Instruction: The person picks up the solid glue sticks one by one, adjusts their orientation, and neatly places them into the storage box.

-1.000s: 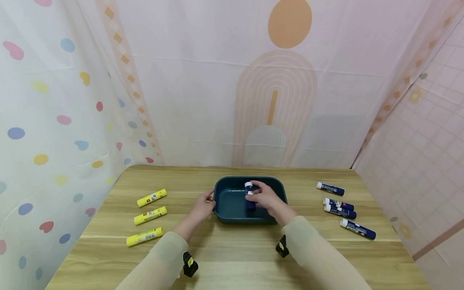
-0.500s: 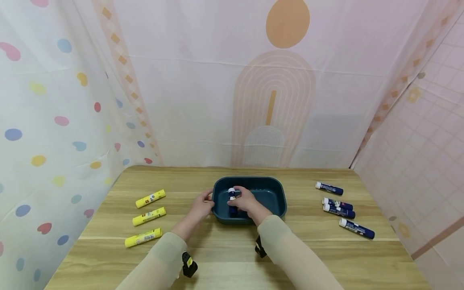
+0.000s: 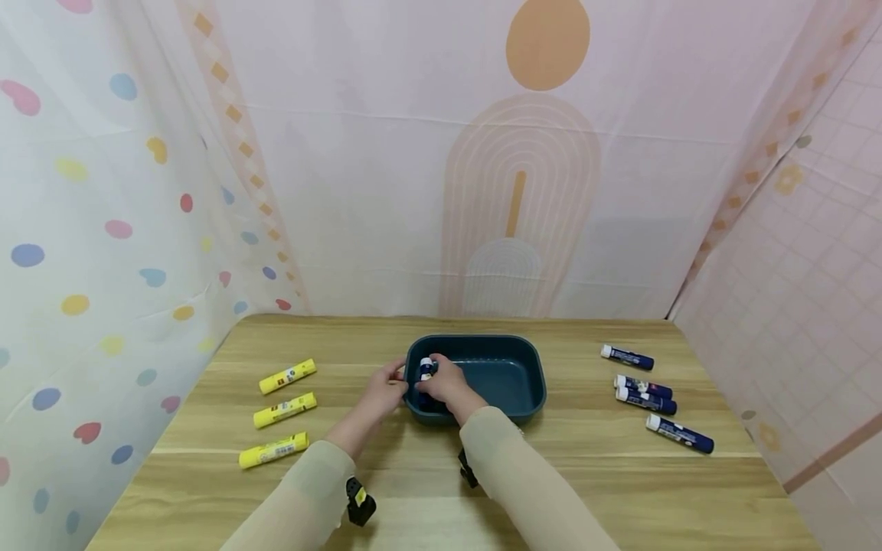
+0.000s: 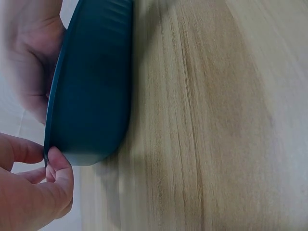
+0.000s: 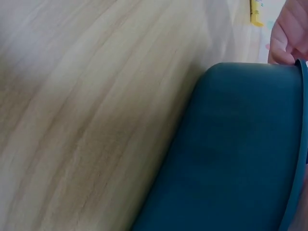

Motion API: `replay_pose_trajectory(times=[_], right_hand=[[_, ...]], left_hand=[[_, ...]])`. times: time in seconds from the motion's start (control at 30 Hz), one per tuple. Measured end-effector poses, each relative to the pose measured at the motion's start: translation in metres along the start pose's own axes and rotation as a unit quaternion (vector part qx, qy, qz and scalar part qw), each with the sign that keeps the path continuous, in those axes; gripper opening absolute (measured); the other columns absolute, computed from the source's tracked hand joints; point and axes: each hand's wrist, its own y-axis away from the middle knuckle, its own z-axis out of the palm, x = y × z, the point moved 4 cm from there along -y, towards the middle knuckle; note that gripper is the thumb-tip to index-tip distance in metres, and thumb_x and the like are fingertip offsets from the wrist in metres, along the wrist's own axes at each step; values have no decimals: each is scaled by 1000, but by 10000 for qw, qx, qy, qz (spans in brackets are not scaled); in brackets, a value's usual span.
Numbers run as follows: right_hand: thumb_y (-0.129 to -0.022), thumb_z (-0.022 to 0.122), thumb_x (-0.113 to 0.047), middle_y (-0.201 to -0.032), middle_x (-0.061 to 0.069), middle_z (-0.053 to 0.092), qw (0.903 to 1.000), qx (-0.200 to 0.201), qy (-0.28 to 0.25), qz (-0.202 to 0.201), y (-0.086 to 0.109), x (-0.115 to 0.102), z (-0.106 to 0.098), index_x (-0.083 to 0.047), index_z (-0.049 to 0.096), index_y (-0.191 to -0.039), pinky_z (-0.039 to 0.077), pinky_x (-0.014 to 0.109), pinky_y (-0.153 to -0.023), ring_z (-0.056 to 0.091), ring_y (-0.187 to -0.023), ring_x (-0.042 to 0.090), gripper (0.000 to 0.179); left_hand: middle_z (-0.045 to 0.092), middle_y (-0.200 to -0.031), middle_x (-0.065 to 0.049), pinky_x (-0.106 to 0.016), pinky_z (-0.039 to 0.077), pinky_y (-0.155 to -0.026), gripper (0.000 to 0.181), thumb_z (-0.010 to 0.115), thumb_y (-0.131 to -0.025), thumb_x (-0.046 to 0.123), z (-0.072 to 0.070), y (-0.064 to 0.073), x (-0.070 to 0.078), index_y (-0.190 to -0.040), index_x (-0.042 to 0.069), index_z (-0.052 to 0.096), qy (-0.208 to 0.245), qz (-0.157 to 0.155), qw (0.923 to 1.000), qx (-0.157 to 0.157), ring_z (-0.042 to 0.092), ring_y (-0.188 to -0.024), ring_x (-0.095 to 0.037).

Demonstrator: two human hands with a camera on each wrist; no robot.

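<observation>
A dark teal rectangular plastic bin point(image 3: 506, 386) sits on the wooden table, near its back edge. At the bin's left end, my left hand point(image 3: 382, 394) pinches the rim; the left wrist view shows thumb and fingers point(image 4: 58, 166) meeting over the edge. My right hand point(image 3: 448, 380) reaches inside and grips a dark blue glue stick point(image 3: 426, 367) with a white cap, held upright against the left inner wall. Its lower part is hidden behind the hand. In the right wrist view the bin's outer wall point(image 5: 240, 144) blocks the glue stick and most of the right hand.
Several blue glue sticks with white caps lie on the right of the table, among them a rear one point(image 3: 627, 357) and a front one point(image 3: 680, 434). Three yellow glue sticks point(image 3: 285, 410) lie in a column on the left. A patterned curtain point(image 3: 372, 191) hangs behind the table.
My right hand has carried the blue glue stick leftward across the inside of the bin, from its middle to the left wall. The left hand has kept its hold on the rim.
</observation>
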Motion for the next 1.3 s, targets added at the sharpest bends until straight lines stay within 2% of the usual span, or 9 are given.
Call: replay_pose_trajectory(times=[0.23, 0.5, 0.6, 0.73, 0.83, 0.97, 1.03, 1.3], right_hand=[[-80, 73, -11, -134, 16, 51, 9995, -146, 280, -89, -4, 2, 5, -15, 50, -136, 49, 41, -90, 51, -115, 30, 60], [-80, 71, -6, -131, 17, 52, 9988, -442, -80, -175, -4, 4, 2, -11, 56, -131, 47, 43, -92, 50, -110, 29, 53], [-80, 69, -4, -122, 17, 55, 9986, -391, 2, -358, -2, 3, -2, -11, 57, -129, 49, 41, -85, 52, -102, 28, 51], [-82, 66, -5, -115, 15, 53, 9957, -352, 249, -822, 1, 2, -14, -12, 57, -129, 48, 39, -79, 51, -96, 26, 48], [-85, 65, -7, -118, 15, 53, 9873, -425, 516, -1443, 7, 0, -29, -12, 55, -132, 49, 39, -81, 54, -99, 27, 48], [-89, 62, -8, -123, 18, 53, 9678, -476, 779, -2346, 20, 0, -56, -11, 50, -136, 52, 40, -86, 59, -104, 30, 49], [-90, 62, -9, -126, 17, 51, 9590, -458, 884, -2653, 27, 3, -70, -11, 48, -138, 51, 41, -87, 58, -107, 31, 50], [-92, 61, -20, -137, 9, 45, 9327, -149, 1689, -3183, 54, 28, -119, -17, 43, -142, 45, 47, -97, 49, -122, 30, 53]], left_hand=[[46, -108, -22, -29, 51, -67, 51, 43, -89, -10, -2, 0, 1, -140, -4, 39, 0, 142, 9999, 43, 51, -90, -22], [47, -109, -22, -29, 49, -67, 52, 44, -88, -10, -2, 0, 0, -140, -2, 40, -42, 139, 9999, 74, 50, -88, -20], [47, -107, -20, -30, 49, -67, 52, 45, -89, -9, -2, -1, -1, -140, -2, 41, -44, 142, 9999, 68, 50, -87, -19], [45, -106, -17, -31, 49, -69, 51, 45, -90, -8, -2, -2, -3, -140, 0, 42, -2, 93, 9999, 62, 49, -87, -19], [46, -106, -18, -29, 49, -68, 50, 45, -91, -7, -2, -2, -3, -140, 1, 42, 7, 76, 10000, 62, 50, -88, -20], [46, -110, -20, -26, 48, -67, 52, 44, -91, -7, 0, -1, -3, -142, 0, 39, 30, 58, 10000, 24, 50, -92, -22], [45, -111, -20, -25, 48, -67, 52, 44, -91, -7, 0, -1, -3, -142, 1, 38, 64, 38, 10000, 7, 50, -93, -23], [45, -112, -21, -24, 47, -66, 52, 44, -91, -7, 0, 1, -2, -142, 1, 38, 111, 33, 9999, 39, 50, -95, -26]])
